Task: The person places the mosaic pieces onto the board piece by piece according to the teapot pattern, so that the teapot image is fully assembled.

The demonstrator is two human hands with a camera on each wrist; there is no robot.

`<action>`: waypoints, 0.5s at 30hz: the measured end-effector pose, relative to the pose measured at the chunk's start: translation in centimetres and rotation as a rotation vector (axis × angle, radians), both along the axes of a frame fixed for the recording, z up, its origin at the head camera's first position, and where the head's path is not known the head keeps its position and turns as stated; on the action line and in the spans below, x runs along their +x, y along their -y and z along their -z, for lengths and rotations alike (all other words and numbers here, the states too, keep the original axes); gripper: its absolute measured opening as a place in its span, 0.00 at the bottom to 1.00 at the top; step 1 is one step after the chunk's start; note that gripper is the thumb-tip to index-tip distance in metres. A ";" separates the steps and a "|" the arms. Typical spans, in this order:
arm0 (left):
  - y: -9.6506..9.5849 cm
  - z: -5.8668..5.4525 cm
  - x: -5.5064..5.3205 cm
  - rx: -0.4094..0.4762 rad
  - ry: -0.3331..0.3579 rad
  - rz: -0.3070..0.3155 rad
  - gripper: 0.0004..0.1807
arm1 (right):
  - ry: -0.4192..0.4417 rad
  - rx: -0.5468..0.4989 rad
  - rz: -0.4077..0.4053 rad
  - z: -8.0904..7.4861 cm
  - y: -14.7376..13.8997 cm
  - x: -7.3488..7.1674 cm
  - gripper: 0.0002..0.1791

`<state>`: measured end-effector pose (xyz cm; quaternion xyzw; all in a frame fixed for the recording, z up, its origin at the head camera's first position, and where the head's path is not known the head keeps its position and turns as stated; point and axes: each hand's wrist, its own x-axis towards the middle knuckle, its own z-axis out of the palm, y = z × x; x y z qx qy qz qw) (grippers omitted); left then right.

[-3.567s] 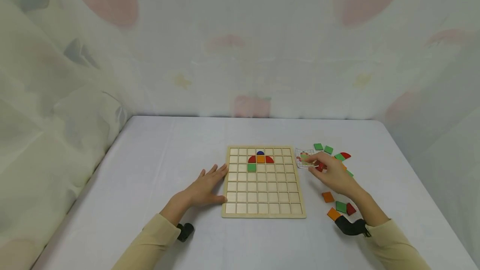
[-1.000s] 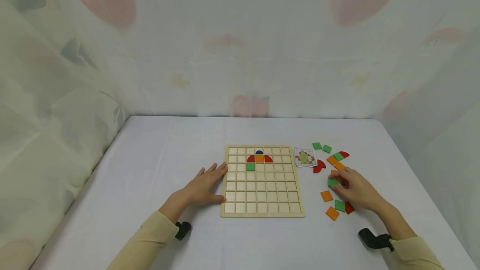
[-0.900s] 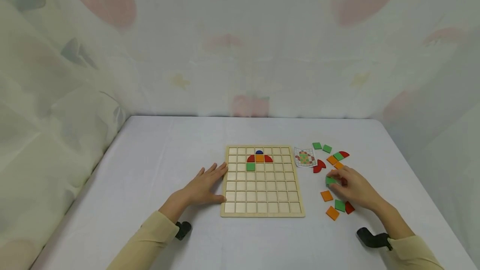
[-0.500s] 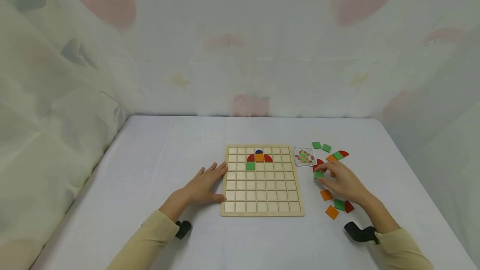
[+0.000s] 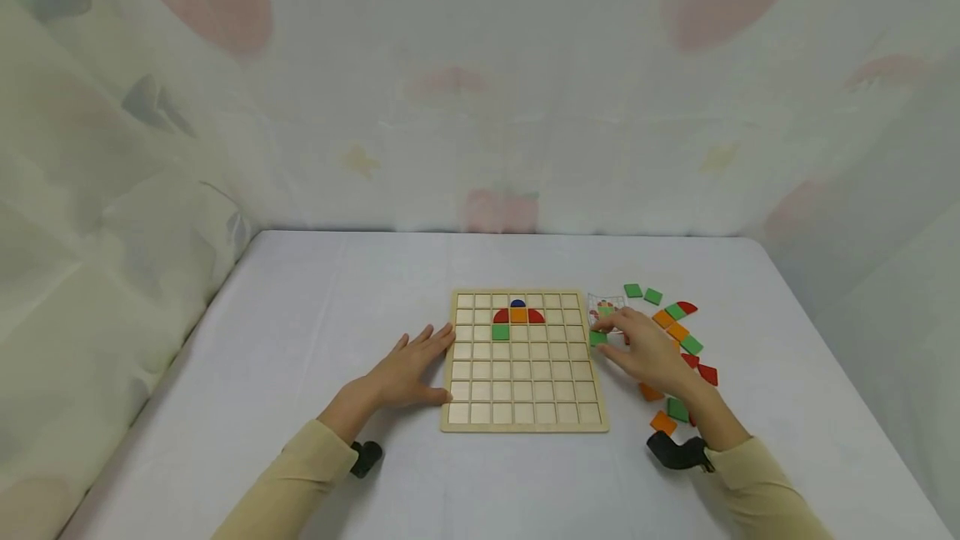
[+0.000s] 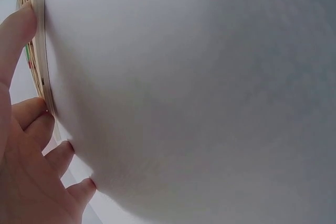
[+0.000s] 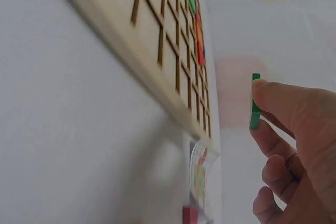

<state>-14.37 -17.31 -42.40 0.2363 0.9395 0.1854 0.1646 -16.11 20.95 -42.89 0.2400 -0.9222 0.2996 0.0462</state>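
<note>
My right hand (image 5: 647,348) pinches a green square tile (image 7: 255,100) between thumb and fingers, off the table near the right edge of the wooden grid board (image 5: 525,423). My left hand (image 5: 405,373) lies spread at the board's left edge, its thumb and fingertips touching the frame, as the left wrist view also shows. On the board, a blue half-round piece (image 5: 517,303) sits above an orange square (image 5: 518,316). Red quarter-round pieces (image 5: 536,317) flank the orange one. A green square (image 5: 500,332) sits below the left red piece.
A printed pattern card (image 5: 597,302) lies right of the board, partly hidden by the right hand. Several loose pieces are scattered beyond it: green squares (image 5: 653,297), orange squares (image 5: 663,422) and red quarter-rounds (image 5: 707,374). A fabric backdrop (image 5: 600,107) rises behind the table.
My right hand has picked up a green tile from among the loose pieces and carried it left and slightly back to the board's right edge. My left hand keeps its place.
</note>
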 end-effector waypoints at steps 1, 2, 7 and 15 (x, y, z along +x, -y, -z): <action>0.0 0.0 0.0 0.001 0.000 -0.001 0.50 | -0.003 -0.002 -0.004 -0.1 0.4 -0.1 0.14; 0.0 0.0 0.0 0.001 0.001 -0.001 0.50 | -0.006 -0.002 -0.008 -0.3 0.8 -0.2 0.14; 0.0 0.2 0.0 0.004 0.002 -0.002 0.50 | 0.009 -0.034 -0.032 -0.5 2.8 -0.8 0.13; 0.0 0.1 0.0 0.019 -0.009 0.010 0.50 | -0.004 -0.064 -0.034 -0.5 5.7 -1.5 0.13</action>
